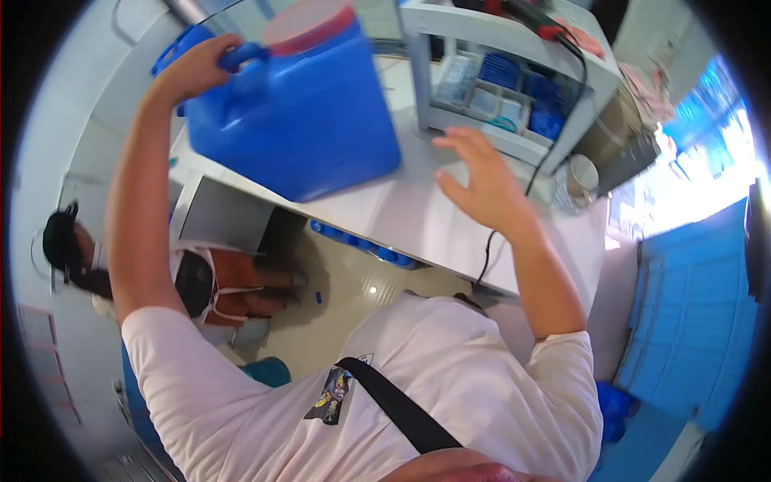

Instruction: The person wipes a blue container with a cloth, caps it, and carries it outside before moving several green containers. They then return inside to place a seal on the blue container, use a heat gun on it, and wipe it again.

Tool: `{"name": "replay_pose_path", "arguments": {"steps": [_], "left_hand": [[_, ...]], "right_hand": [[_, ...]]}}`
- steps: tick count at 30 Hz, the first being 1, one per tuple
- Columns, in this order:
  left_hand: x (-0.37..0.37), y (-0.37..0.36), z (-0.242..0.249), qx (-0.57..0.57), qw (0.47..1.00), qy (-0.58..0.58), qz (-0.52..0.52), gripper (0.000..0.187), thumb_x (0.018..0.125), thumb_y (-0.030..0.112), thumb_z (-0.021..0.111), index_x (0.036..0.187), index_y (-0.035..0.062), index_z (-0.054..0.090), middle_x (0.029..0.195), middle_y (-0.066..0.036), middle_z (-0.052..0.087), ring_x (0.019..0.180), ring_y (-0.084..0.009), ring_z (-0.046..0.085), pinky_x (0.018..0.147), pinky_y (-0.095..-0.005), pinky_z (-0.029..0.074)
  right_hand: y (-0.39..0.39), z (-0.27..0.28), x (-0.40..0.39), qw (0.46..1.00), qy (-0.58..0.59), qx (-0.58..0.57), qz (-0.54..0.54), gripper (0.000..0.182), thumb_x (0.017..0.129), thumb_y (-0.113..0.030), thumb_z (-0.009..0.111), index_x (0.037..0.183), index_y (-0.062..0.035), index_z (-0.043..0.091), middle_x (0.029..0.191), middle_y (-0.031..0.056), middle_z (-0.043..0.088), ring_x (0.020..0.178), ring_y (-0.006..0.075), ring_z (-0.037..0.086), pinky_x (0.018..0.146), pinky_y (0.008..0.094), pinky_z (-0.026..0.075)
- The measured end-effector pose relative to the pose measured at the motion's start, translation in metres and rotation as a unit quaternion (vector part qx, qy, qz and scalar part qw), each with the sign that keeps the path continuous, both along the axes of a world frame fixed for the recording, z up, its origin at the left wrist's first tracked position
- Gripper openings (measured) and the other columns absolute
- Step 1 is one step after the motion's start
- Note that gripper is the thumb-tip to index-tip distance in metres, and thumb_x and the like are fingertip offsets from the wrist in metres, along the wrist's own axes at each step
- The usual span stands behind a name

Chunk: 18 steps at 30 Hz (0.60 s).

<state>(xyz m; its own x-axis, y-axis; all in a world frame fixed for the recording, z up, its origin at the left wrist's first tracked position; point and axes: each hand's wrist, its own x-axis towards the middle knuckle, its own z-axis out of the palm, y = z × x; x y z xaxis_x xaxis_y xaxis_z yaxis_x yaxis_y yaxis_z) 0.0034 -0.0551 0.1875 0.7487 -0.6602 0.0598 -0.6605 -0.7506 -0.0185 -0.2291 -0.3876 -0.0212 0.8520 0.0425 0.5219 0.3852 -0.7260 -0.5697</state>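
Observation:
A big blue plastic water jug [297,120] with a wide red lid [307,26] tilts over the white counter [438,213]. Its handle [242,56] is wrapped by the fingers of my left hand [197,71]. To the right of the jug, my right hand [480,177] hovers above the counter, fingers apart and holding nothing. Just beyond that hand stands a white organizer shelf [502,140] with small blue and clear items in its compartments. Part of another blue container [178,48] shows behind my left hand.
A black cable [488,255] hangs over the counter's front edge. On the right end are a patterned mug [575,183] and a dark tumbler [630,165]. A seated person [193,281] in a black cap is at the left. Blue panels [691,297] stand at the right.

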Motion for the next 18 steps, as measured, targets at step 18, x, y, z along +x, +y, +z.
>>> {"name": "replay_pose_path", "arguments": {"steps": [18], "left_hand": [[0.02, 0.026, -0.08, -0.509, 0.856, -0.084, -0.008, 0.023, 0.082, 0.017, 0.063, 0.077, -0.0057, 0.064, 0.07, -0.007, 0.058, 0.065, -0.0184, 0.049, 0.06, -0.0401, 0.043]], "right_hand": [[0.04, -0.202, -0.221, 0.93, 0.232, 0.246, -0.144, 0.022, 0.085, -0.021, 0.06, 0.101, -0.0065, 0.063, 0.092, 0.012, 0.067, 0.085, 0.0273, 0.065, 0.072, 0.0381, 0.05]]}}
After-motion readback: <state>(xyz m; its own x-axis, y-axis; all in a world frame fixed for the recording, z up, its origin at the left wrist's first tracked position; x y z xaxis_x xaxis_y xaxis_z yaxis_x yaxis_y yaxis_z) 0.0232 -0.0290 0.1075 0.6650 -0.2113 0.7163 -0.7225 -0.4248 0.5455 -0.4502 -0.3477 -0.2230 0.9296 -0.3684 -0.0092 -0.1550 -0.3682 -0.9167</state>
